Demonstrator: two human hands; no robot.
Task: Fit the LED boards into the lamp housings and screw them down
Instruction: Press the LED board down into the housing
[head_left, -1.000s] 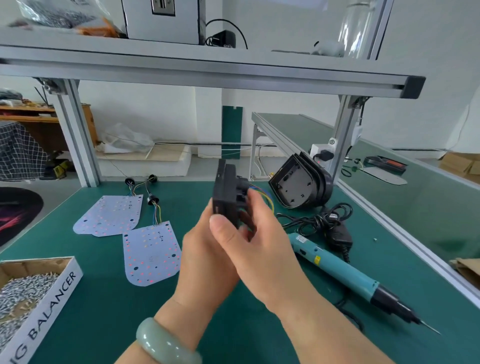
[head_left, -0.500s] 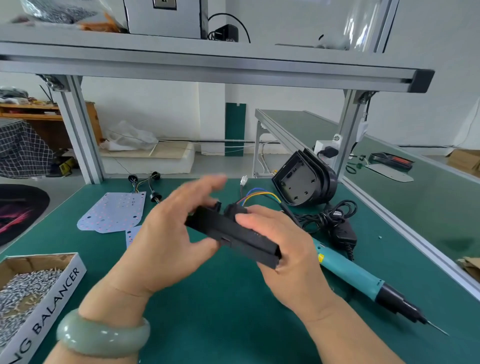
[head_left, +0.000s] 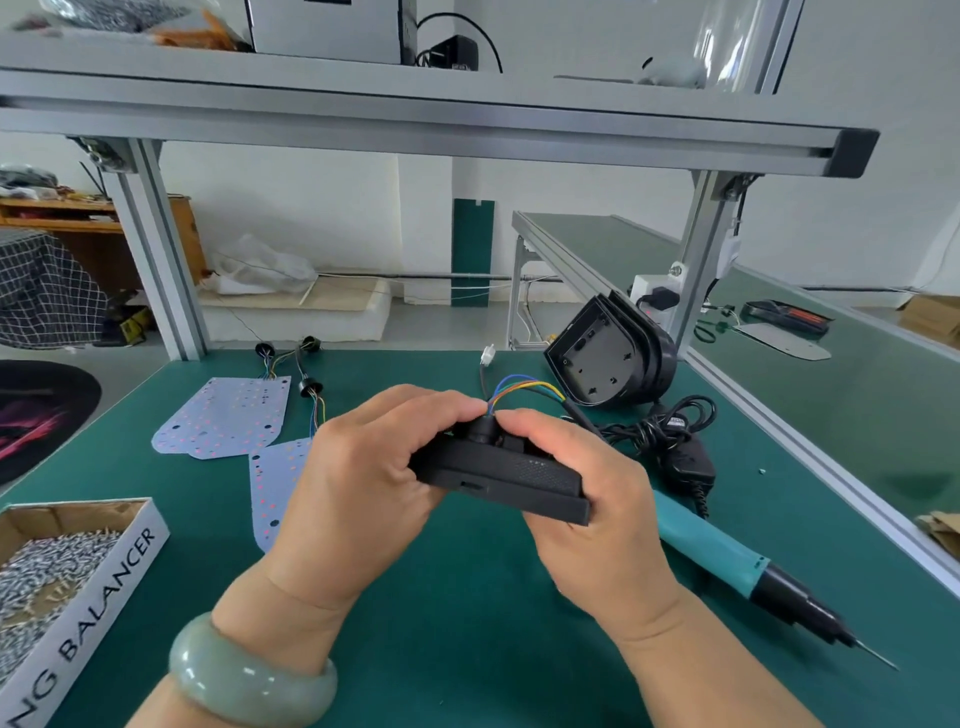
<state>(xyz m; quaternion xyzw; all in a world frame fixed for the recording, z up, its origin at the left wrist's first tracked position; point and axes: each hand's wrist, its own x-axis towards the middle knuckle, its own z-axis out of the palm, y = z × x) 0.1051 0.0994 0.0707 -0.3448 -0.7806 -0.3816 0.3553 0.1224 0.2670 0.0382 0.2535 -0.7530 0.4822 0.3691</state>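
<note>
— Green bench (head_left: 467, 649): what is held above it?
— A flat black plastic lamp housing (head_left: 509, 475) is gripped at its ends by the left hand (head_left: 358, 483) and right hand (head_left: 587, 499). Pale LED boards (head_left: 223, 418) are laid flat leftward.

The left hand (head_left: 358, 483) and right hand (head_left: 587, 499) hold a black lamp housing (head_left: 509, 475) flat above the green worktop (head_left: 467, 623), one at its 9 o'clock end, the other at its 3 o'clock end. Their fingers curl over its top beside the coloured wires (head_left: 519, 387). Two LED boards (head_left: 228, 418) lie at 10 o'clock, a box of screws (head_left: 67, 571) at 8, an electric screwdriver (head_left: 717, 553) at 4 and stacked housings (head_left: 608, 358) at 1.
</note>
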